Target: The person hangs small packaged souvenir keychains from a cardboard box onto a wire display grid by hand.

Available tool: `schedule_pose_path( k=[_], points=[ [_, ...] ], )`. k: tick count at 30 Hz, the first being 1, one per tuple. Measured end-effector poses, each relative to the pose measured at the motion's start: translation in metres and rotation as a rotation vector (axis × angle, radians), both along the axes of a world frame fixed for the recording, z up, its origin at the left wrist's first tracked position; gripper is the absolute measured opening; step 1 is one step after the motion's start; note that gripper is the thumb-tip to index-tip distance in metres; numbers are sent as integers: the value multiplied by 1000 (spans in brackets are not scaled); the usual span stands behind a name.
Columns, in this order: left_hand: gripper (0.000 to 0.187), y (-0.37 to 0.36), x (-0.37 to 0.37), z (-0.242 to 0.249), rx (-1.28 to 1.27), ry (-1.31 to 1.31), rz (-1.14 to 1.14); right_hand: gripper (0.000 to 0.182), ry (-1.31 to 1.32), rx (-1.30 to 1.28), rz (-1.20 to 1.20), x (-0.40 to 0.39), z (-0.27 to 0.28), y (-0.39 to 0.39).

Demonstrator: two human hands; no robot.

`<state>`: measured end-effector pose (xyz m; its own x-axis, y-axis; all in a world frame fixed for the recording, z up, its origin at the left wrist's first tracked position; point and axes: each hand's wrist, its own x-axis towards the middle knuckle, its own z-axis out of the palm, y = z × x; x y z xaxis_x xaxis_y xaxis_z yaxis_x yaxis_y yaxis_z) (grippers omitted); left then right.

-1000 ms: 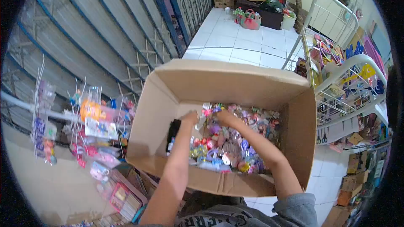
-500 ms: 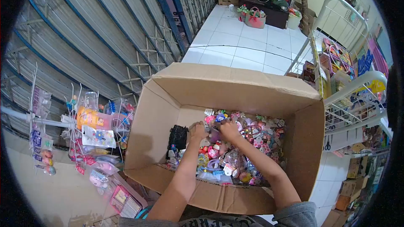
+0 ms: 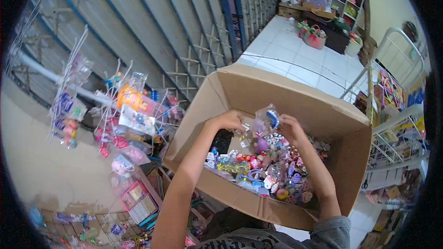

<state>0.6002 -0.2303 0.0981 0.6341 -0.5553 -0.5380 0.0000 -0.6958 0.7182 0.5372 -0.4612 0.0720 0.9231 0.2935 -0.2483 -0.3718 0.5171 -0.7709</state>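
Note:
Both of my hands are over a large cardboard box (image 3: 295, 90) with a heap of small colourful trinkets (image 3: 277, 170) in it, many in clear plastic. My right hand (image 3: 291, 128) pinches the edge of a clear plastic packet (image 3: 266, 121) with purple and blue contents, raised above the heap. A round purple item (image 3: 261, 145) shows just below the packet. My left hand (image 3: 230, 121) is curled near the box's left side, with small white pieces by its fingertips; what it grips is too small to make out. Under it lies a black textured item (image 3: 222, 141).
At left, a white rack (image 3: 69, 87) carries hanging packets of trinkets beside a folding metal gate (image 3: 170, 32). A white wire cart (image 3: 397, 133) with goods stands right of the box. A basket (image 3: 314, 40) stands on the tiled floor behind.
My hands have risen from the heap and moved apart, with the clear packet now lifted in the right hand. The view has tilted, and more of the left rack shows.

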Motion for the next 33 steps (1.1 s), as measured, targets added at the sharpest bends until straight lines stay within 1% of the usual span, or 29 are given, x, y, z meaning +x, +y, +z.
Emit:
schedule_pose_path(
  k=[1, 2, 3, 4, 5, 7, 8, 9, 11, 13, 15, 16, 17, 18, 19, 20, 22, 23, 24, 26, 27, 29, 30, 31, 33],
  points=[
    [38, 8, -10, 17, 1, -9, 25, 7, 30, 128, -2, -2, 14, 8],
    [35, 18, -21, 34, -102, -53, 62, 6, 63, 254, -1, -5, 28, 18],
    [33, 29, -34, 53, -204, -101, 100, 6, 57, 254, 29, -9, 45, 28],
    [26, 40, -52, 74, -296, -135, 140, 8, 65, 293, 51, -14, 62, 41],
    [26, 54, -68, 83, -295, -150, 172, 9, 75, 331, 76, -16, 71, 53],
    [23, 80, -105, 94, -538, -255, 381, 11, 25, 353, 173, -18, 82, 77],
    [16, 93, -127, 101, -711, -201, 490, 10, -1, 422, 270, -22, 92, 90],
    [16, 105, -145, 109, -708, -232, 524, 10, -24, 492, 368, -26, 102, 104],
    [18, 127, -177, 121, -852, -295, 608, 12, -54, 524, 475, -32, 115, 135],
    [21, 144, -204, 126, -897, -294, 664, 15, -26, 616, 448, -42, 130, 163],
    [24, 150, -232, 133, -1114, -498, 899, 17, -2, 588, 514, -54, 151, 188],
    [26, 151, -249, 137, -1189, -516, 1091, 18, -43, 592, 608, -58, 156, 200],
    [26, 163, -260, 135, -1188, -551, 1129, 19, -83, 600, 704, -62, 161, 213],
    [29, 177, -272, 131, -1322, -635, 1031, 18, -49, 681, 802, -70, 170, 228],
    [31, 187, -286, 128, -1444, -722, 924, 18, -32, 680, 853, -75, 172, 245],
    [33, 190, -304, 132, -1546, -749, 1004, 17, -40, 650, 943, -80, 175, 262],
    [31, 196, -342, 126, -1700, -822, 1157, 15, -37, 624, 1096, -95, 179, 297],
    [30, 201, -361, 120, -1761, -864, 1213, 13, -42, 583, 1187, -107, 180, 314],
    [30, 204, -381, 112, -1750, -922, 1260, 11, -44, 540, 1279, -119, 180, 331],
    [26, 206, -419, 92, -1831, -951, 1682, 7, -33, 488, 1452, -143, 176, 362],
    [26, 205, -437, 82, -1824, -1012, 1728, 7, -10, 486, 1513, -157, 173, 377],
    [22, 200, -468, 62, -1864, -1057, 1910, 6, -43, 347, 1571, -188, 165, 404],
    [20, 195, -480, 52, -1917, -1038, 2163, 8, -139, 319, 1603, -205, 157, 418],
    [20, 190, -494, 35, -1918, -1077, 2201, 8, -120, 311, 1647, -219, 144, 429],
    [19, 181, -515, 2, -1993, -1089, 2257, 9, -714, 179, 1625, -244, 116, 448]
  ],
)
